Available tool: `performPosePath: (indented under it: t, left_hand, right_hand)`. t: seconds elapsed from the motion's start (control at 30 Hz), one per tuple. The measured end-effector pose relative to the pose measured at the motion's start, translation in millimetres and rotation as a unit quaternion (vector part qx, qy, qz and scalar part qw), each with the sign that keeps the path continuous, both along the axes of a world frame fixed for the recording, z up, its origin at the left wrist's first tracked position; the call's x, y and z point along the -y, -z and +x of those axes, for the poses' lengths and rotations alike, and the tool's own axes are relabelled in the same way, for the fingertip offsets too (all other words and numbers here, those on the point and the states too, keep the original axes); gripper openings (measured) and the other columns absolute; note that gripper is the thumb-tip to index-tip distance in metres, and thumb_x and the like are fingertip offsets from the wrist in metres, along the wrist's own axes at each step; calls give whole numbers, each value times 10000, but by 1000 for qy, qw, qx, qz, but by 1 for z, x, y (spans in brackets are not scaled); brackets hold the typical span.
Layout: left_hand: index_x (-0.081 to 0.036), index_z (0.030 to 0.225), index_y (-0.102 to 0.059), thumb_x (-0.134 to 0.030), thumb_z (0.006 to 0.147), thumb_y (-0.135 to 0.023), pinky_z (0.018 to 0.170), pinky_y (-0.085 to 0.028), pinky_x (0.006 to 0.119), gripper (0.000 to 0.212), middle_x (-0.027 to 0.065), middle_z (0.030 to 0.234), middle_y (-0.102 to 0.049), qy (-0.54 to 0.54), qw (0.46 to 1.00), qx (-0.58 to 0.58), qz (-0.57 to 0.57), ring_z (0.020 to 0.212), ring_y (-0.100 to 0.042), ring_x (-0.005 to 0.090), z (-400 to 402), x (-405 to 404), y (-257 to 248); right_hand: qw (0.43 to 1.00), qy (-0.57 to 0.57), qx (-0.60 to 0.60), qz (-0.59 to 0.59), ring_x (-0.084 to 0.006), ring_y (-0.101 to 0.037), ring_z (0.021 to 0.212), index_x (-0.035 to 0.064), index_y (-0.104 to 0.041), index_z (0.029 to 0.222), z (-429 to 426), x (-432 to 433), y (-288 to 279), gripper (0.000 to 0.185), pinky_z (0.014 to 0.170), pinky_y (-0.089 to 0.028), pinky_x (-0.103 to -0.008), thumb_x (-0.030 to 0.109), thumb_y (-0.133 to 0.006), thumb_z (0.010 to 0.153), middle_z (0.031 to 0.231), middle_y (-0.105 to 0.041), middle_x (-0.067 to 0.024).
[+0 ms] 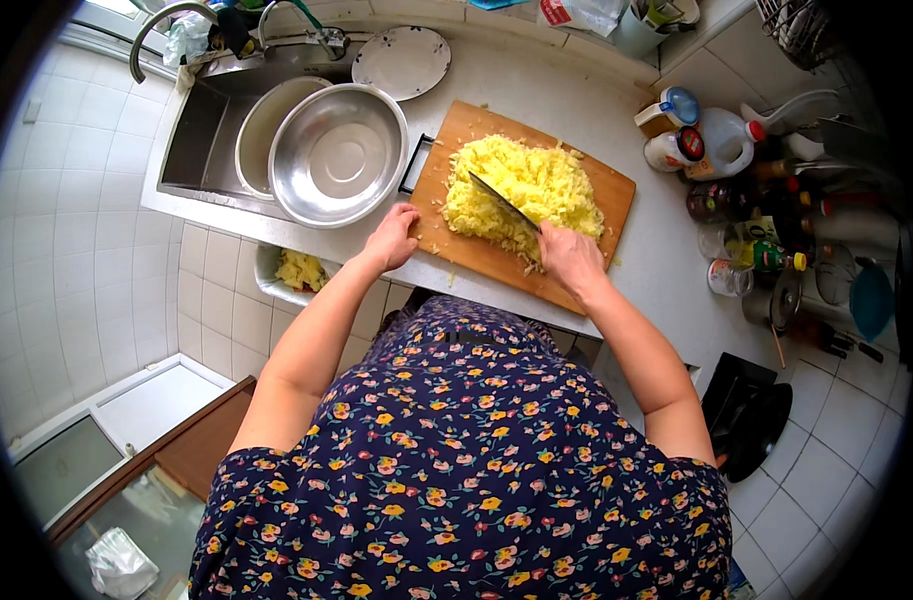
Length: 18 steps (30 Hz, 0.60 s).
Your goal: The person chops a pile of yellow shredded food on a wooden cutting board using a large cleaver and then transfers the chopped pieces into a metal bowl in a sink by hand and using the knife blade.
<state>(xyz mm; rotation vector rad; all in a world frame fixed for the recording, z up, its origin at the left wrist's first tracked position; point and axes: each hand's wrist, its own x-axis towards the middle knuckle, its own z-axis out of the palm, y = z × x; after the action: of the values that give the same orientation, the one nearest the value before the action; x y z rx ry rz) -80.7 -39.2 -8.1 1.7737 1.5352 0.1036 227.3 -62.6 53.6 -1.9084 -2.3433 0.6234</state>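
A wooden cutting board [614,196] with a black handle lies at an angle on the counter. Heaped over it is a broad pile of finely chopped yellow food [531,176], perhaps a vegetable. My right hand [571,255] grips a kitchen knife [505,201], its blade resting in the near side of the pile. The knife's handle is hidden in my fist. At the board's near left corner, my left hand [393,236] rests with its fingertips against the edge. Just left of the board is a bare stainless steel bowl [338,155], tilted slightly.
A second basin [255,142] sits in the sink [208,142], partly under the steel bowl. Behind them lies a patterned plate [401,63]. Bottles and jars [734,150] crowd the right side. Below the counter, a bin [272,274] holds yellow scraps [300,270].
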Motion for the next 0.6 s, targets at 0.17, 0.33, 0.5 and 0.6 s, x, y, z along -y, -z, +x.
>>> performPosePath:
  t: [0.17, 0.33, 0.5, 0.6]
  left_hand:
    - [14, 1172, -509, 7, 697, -526, 1006, -363, 333, 476, 129, 1266, -425, 16, 1000, 9, 11, 1179, -435, 287, 1, -2, 3]
    - [21, 1168, -507, 27, 689, -520, 1013, -360, 326, 479, 139, 1253, -428, 8, 1000, 19, 7, 1174, -439, 289, -4, 1, 4]
    - [21, 1165, -508, 24, 695, -526, 1015, -358, 324, 470, 133, 1250, -427, 15, 1000, 22, 1, 1174, -439, 283, -1, -2, 1]
    - [24, 1164, -507, 25, 698, -527, 1016, -358, 324, 466, 132, 1255, -424, 21, 999, 25, 8, 1176, -438, 284, -3, 1, 1]
  right_hand:
    - [998, 47, 36, -28, -404, -609, 672, 48, -519, 864, -1, 1, 34, 201, 610, -487, -502, 226, -430, 891, 696, -613, -211]
    - [997, 73, -2, -13, -394, -613, 694, 44, -523, 893, -6, 8, -6, 214, 632, -486, -497, 240, -439, 897, 709, -620, -205]
    - [996, 84, 14, -13, -394, -610, 689, 40, -523, 900, 3, 8, 18, 223, 625, -482, -498, 249, -442, 901, 703, -618, -201]
    - [993, 115, -3, -16, -393, -609, 689, 30, -523, 894, 2, 9, -3, 233, 626, -481, -495, 249, -445, 903, 709, -619, -204]
